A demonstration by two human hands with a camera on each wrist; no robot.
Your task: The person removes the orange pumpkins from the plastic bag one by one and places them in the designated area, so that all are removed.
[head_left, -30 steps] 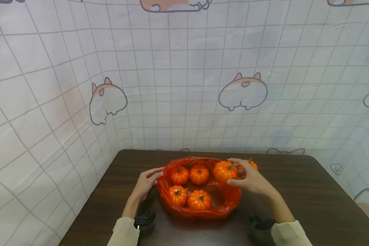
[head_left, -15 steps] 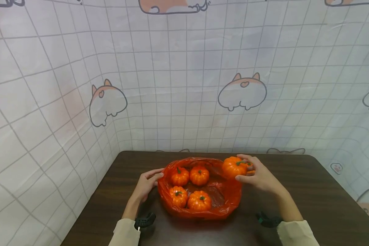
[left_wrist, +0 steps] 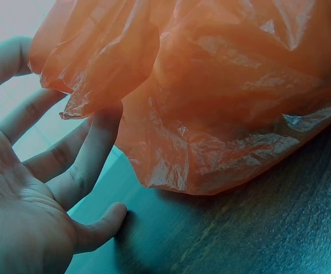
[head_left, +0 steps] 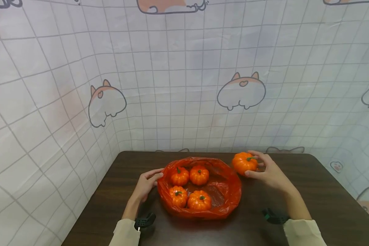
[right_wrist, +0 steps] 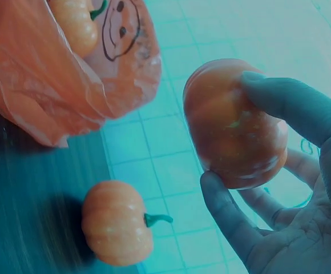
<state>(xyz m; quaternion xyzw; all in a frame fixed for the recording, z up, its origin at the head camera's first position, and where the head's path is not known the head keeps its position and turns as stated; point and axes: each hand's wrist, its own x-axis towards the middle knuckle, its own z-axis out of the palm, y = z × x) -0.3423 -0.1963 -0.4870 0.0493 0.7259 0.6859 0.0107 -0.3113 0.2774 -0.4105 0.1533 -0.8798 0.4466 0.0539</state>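
An open orange-red plastic bag stands mid-table with several small orange pumpkins inside, each with a green stem. At its left side my left hand holds the rim; in the left wrist view, the thumb and fingers are at a fold of the bag, the little finger apart from it. Beyond the bag's right rim, my right hand grips another small pumpkin between thumb and fingers. The right wrist view shows this held pumpkin raised, with one more pumpkin lying on the table below.
The dark wooden table reaches back to a white grid-patterned cloth with cartoon animals, which also hangs along the left and right. A drawn face marks the bag's side. Black straps are on both wrists.
My right hand has carried its pumpkin from over the bag's right part to the right and back, past the rim. The left hand has stayed at the bag.
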